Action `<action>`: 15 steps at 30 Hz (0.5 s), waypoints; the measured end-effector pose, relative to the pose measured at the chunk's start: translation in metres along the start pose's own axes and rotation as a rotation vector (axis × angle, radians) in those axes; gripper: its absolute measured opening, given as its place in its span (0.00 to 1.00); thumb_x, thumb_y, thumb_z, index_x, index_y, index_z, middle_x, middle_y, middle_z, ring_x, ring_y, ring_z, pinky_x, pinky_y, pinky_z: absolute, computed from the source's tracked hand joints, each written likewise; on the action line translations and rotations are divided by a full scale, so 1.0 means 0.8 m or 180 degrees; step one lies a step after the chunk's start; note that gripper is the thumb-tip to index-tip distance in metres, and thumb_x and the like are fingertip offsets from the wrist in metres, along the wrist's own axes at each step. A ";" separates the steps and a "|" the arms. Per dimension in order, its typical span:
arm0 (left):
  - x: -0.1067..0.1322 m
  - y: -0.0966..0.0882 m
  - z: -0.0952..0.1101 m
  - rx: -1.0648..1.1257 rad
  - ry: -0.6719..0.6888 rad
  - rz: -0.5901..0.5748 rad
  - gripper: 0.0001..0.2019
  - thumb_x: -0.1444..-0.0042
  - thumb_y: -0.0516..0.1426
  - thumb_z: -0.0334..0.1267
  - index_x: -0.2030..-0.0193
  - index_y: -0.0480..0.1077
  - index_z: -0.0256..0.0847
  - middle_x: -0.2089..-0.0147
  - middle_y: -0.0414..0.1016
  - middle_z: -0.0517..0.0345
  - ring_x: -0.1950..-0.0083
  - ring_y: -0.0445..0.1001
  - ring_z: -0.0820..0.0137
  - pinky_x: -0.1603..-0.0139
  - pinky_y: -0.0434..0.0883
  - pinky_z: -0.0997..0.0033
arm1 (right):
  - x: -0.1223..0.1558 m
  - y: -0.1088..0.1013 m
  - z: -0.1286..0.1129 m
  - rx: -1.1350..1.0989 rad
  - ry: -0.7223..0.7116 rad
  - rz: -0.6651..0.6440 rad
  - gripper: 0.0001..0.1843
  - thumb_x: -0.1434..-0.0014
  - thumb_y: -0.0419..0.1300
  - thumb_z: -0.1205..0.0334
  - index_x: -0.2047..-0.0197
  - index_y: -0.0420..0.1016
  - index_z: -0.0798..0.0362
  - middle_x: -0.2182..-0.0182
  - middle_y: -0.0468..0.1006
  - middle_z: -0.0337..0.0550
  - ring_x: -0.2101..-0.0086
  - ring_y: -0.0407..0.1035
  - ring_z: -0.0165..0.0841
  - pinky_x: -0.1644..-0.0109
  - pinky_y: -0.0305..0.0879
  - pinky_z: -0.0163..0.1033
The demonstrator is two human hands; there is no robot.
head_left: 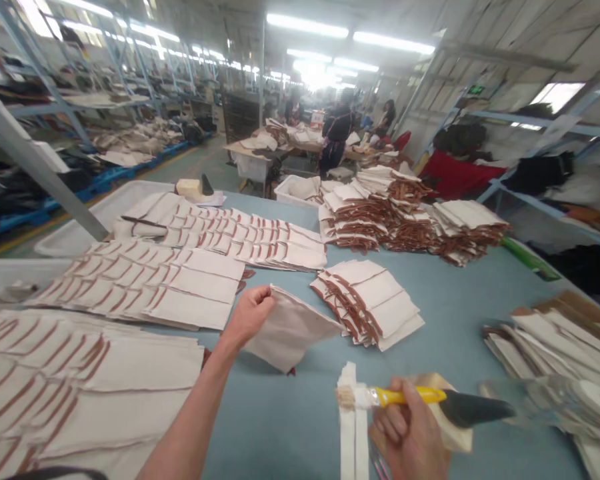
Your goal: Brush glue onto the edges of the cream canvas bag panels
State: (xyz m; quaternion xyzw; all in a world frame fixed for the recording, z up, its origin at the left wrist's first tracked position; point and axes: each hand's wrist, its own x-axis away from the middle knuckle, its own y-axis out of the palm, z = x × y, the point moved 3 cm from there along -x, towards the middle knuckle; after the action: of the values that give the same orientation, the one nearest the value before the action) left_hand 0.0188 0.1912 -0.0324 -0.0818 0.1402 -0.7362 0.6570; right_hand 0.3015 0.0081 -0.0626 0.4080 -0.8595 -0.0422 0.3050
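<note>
My left forearm (197,413) is bare, a long, smooth shape that narrows to the wrist. At that forearm's far end, my left hand (253,311) is ungloved, its knuckles rounded. To the right of the forearm is my right hand (409,430), bare-fingered too. Left of the forearm curves a blurred black band (60,471); whether I wear it, I cannot tell.
</note>
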 end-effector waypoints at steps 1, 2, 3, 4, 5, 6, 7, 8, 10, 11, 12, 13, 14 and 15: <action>-0.004 -0.001 0.008 -0.0107 0.0182 -0.0010 0.14 0.30 0.56 0.43 0.67 0.75 0.43 0.68 0.76 0.62 0.65 0.74 0.66 0.62 0.72 0.67 | -0.002 -0.004 0.003 -0.0007 0.0042 -0.0018 0.32 0.50 0.79 0.35 0.61 0.70 0.47 0.88 0.54 0.18 0.85 0.49 0.24 0.77 0.47 0.33; -0.004 -0.002 0.014 -0.0224 0.0373 -0.0025 0.13 0.31 0.55 0.42 0.66 0.76 0.43 0.66 0.78 0.61 0.61 0.76 0.64 0.58 0.74 0.66 | -0.002 -0.007 0.004 -0.0026 0.0038 0.0002 0.31 0.50 0.79 0.35 0.61 0.70 0.47 0.88 0.54 0.18 0.85 0.49 0.24 0.77 0.48 0.33; -0.002 -0.001 0.016 -0.0325 0.0541 -0.0041 0.13 0.32 0.54 0.41 0.64 0.77 0.44 0.62 0.81 0.59 0.57 0.78 0.63 0.52 0.75 0.65 | -0.002 -0.008 0.003 -0.0064 -0.0025 0.0074 0.31 0.49 0.78 0.34 0.60 0.71 0.47 0.87 0.54 0.18 0.85 0.49 0.24 0.77 0.49 0.33; 0.004 0.001 0.015 -0.0427 0.0691 -0.0065 0.12 0.32 0.54 0.40 0.63 0.78 0.44 0.57 0.83 0.57 0.52 0.79 0.61 0.46 0.76 0.63 | -0.001 -0.008 0.001 -0.0106 -0.0087 0.0157 0.32 0.49 0.78 0.33 0.60 0.71 0.47 0.87 0.54 0.18 0.85 0.49 0.24 0.77 0.50 0.33; 0.011 0.004 0.007 -0.0533 0.0814 -0.0098 0.12 0.32 0.54 0.40 0.62 0.79 0.44 0.53 0.85 0.55 0.47 0.79 0.59 0.40 0.76 0.61 | 0.001 -0.006 -0.003 -0.0158 -0.0161 0.0266 0.32 0.50 0.78 0.32 0.60 0.71 0.47 0.87 0.54 0.18 0.85 0.49 0.24 0.76 0.51 0.33; 0.021 0.008 -0.005 -0.0643 0.0908 -0.0139 0.13 0.32 0.54 0.40 0.60 0.80 0.45 0.49 0.86 0.53 0.42 0.79 0.57 0.35 0.75 0.58 | 0.004 -0.004 -0.008 -0.0215 -0.0240 0.0382 0.33 0.51 0.78 0.32 0.61 0.71 0.47 0.87 0.54 0.18 0.85 0.49 0.24 0.76 0.52 0.33; 0.033 0.012 -0.023 -0.0764 0.0958 -0.0165 0.13 0.33 0.54 0.40 0.59 0.81 0.45 0.46 0.86 0.51 0.38 0.79 0.55 0.30 0.74 0.55 | 0.006 0.000 -0.012 -0.0260 -0.0312 0.0480 0.33 0.51 0.78 0.32 0.62 0.70 0.47 0.88 0.54 0.18 0.85 0.49 0.23 0.77 0.52 0.32; 0.046 0.017 -0.045 -0.0899 0.0967 -0.0174 0.14 0.32 0.53 0.39 0.59 0.82 0.45 0.46 0.87 0.49 0.35 0.78 0.53 0.28 0.73 0.51 | 0.008 0.003 -0.017 -0.0285 -0.0366 0.0551 0.33 0.52 0.78 0.32 0.63 0.69 0.47 0.88 0.53 0.18 0.85 0.48 0.23 0.77 0.52 0.32; 0.074 0.026 -0.097 -0.1184 0.0886 -0.0107 0.16 0.32 0.52 0.37 0.56 0.83 0.44 0.46 0.88 0.45 0.33 0.79 0.49 0.27 0.73 0.44 | 0.011 0.011 -0.022 -0.0284 -0.0407 0.0606 0.33 0.51 0.78 0.32 0.64 0.68 0.47 0.87 0.52 0.18 0.85 0.46 0.22 0.77 0.51 0.31; 0.089 0.030 -0.125 -0.1329 0.0836 -0.0075 0.16 0.33 0.53 0.36 0.57 0.84 0.44 0.44 0.88 0.43 0.32 0.79 0.48 0.27 0.74 0.41 | 0.012 0.014 -0.023 -0.0268 -0.0398 0.0607 0.33 0.51 0.78 0.33 0.65 0.68 0.47 0.87 0.51 0.18 0.84 0.45 0.22 0.77 0.51 0.31; 0.105 0.033 -0.151 -0.1480 0.0772 -0.0039 0.16 0.33 0.53 0.35 0.56 0.85 0.44 0.39 0.87 0.42 0.29 0.77 0.46 0.26 0.74 0.40 | 0.013 0.017 -0.023 -0.0245 -0.0364 0.0585 0.33 0.52 0.79 0.33 0.65 0.68 0.47 0.87 0.51 0.18 0.84 0.45 0.22 0.77 0.51 0.31; 0.120 0.034 -0.176 -0.1631 0.0698 0.0015 0.18 0.34 0.52 0.33 0.53 0.85 0.43 0.35 0.85 0.41 0.26 0.75 0.45 0.26 0.74 0.39 | 0.013 0.020 -0.021 -0.0224 -0.0324 0.0564 0.33 0.53 0.79 0.34 0.65 0.68 0.47 0.87 0.52 0.18 0.84 0.45 0.22 0.77 0.50 0.31; 0.134 0.034 -0.198 -0.1786 0.0606 0.0060 0.20 0.34 0.52 0.31 0.47 0.85 0.41 0.30 0.82 0.40 0.24 0.73 0.45 0.27 0.75 0.38 | 0.014 0.022 -0.019 -0.0210 -0.0293 0.0546 0.33 0.53 0.80 0.34 0.64 0.69 0.47 0.87 0.52 0.18 0.83 0.45 0.22 0.76 0.50 0.31; 0.148 0.032 -0.218 -0.1947 0.0506 0.0110 0.21 0.34 0.51 0.30 0.44 0.83 0.38 0.28 0.79 0.35 0.25 0.74 0.43 0.28 0.76 0.36 | 0.014 0.024 -0.016 -0.0194 -0.0271 0.0530 0.33 0.54 0.80 0.35 0.64 0.69 0.48 0.87 0.52 0.18 0.83 0.45 0.22 0.76 0.51 0.31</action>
State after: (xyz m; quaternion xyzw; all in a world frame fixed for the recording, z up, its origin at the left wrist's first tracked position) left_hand -0.0250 0.0887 -0.2129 -0.2155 0.4075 -0.6527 0.6012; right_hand 0.2904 0.0148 -0.0404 0.3236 -0.9009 -0.0602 0.2830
